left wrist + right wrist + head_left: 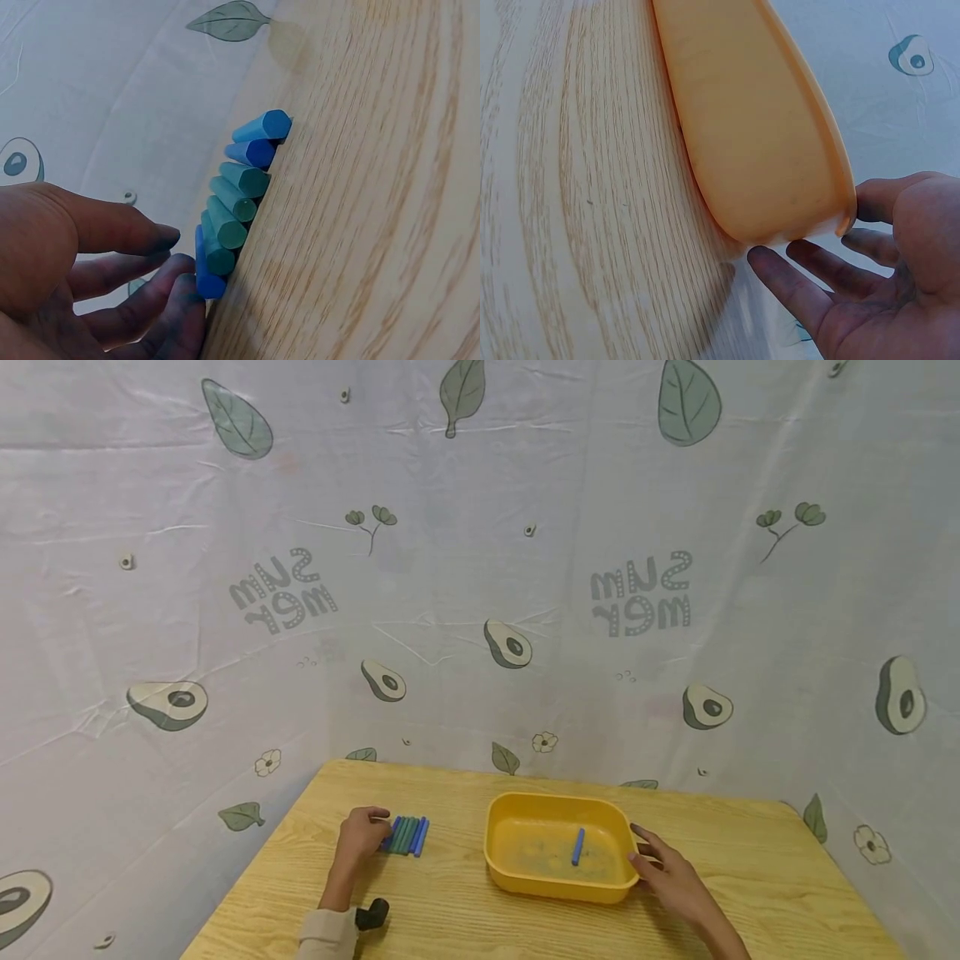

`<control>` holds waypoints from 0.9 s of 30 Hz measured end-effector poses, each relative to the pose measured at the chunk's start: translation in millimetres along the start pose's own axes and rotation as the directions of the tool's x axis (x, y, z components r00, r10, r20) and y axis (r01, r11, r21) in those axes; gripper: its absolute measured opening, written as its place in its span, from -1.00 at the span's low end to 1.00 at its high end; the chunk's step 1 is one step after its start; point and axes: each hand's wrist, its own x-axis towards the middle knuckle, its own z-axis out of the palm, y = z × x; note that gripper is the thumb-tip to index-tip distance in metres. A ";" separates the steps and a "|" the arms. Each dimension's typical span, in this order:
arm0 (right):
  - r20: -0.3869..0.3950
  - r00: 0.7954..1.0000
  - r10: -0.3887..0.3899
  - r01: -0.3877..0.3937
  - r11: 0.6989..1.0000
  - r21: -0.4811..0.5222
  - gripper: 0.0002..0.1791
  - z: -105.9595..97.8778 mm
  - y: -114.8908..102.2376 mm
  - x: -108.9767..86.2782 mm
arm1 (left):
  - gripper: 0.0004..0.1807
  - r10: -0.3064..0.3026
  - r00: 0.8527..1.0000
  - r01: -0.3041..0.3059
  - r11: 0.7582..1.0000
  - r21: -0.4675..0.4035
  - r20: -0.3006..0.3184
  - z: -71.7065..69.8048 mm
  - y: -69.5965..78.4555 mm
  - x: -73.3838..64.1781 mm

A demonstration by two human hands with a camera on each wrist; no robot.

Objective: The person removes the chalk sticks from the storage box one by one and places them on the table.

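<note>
A row of several blue and green crayons [406,836] lies side by side on the left of the wooden table. My left hand [363,833] is at the row's left end, its loosely bent fingertips against the outermost blue crayon [210,285]. In the left wrist view, the thumb stands apart from the crayons. A yellow tray [551,888] stands right of the row, with one blue crayon [578,847] lying inside it. My right hand [670,874] touches the outside of the tray's right end, fingers spread. Dark smudges mark the fingertips of both hands.
The wooden table [442,914] meets a pale printed sheet [480,568] hanging behind and around it. A black fitting [372,914] sits at my left wrist. Bluish smudges cover the tray's floor.
</note>
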 end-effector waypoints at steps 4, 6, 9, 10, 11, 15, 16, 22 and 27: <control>-0.001 1.000 0.000 0.000 1.000 -0.006 -0.25 -1.1 -0.4 0.2 | -0.58 -0.012 1.000 0.012 1.000 -0.025 0.010 -0.3 1.8 -1.5; -0.004 1.000 -0.001 0.001 1.000 -0.007 -0.25 -1.4 -0.6 0.2 | -0.58 -0.006 1.000 0.006 1.000 -0.025 0.009 -0.2 2.0 -1.8; -0.006 1.000 -0.004 0.003 1.000 -0.011 -0.25 -1.8 -0.2 0.0 | -0.58 -0.018 1.000 0.018 0.999 -0.035 0.008 -0.4 2.8 -2.7; -0.004 1.000 -0.005 0.005 1.000 -0.008 -0.25 -1.9 0.1 0.0 | -0.58 -0.017 1.000 0.018 0.999 -0.038 0.008 -0.6 3.3 -3.1; -0.002 1.000 -0.006 0.006 1.000 -0.005 -0.25 -2.0 0.4 -0.1 | -0.57 -0.015 1.000 0.016 0.999 -0.038 0.008 -0.7 3.9 -3.4; 0.004 1.000 -0.009 0.009 1.000 0.004 -0.25 -2.6 1.4 0.5 | -0.55 -0.013 1.000 0.014 0.999 -0.051 0.006 -2.0 9.1 -5.2; 0.005 1.000 -0.008 0.008 1.000 0.005 -0.25 -2.8 1.6 0.8 | -0.55 -0.010 1.000 0.010 0.999 -0.050 0.006 -2.1 10.4 -5.5; 0.008 1.000 -0.008 0.008 1.000 -0.009 -0.25 -4.1 2.6 2.3 | -0.53 -0.003 1.000 0.004 0.999 -0.035 0.013 -0.5 19.5 -9.3; 0.013 1.000 -0.026 0.026 1.000 -0.005 -0.25 -5.7 2.8 2.4 | -0.53 0.030 0.999 -0.030 0.999 -0.035 0.015 5.9 29.3 -12.3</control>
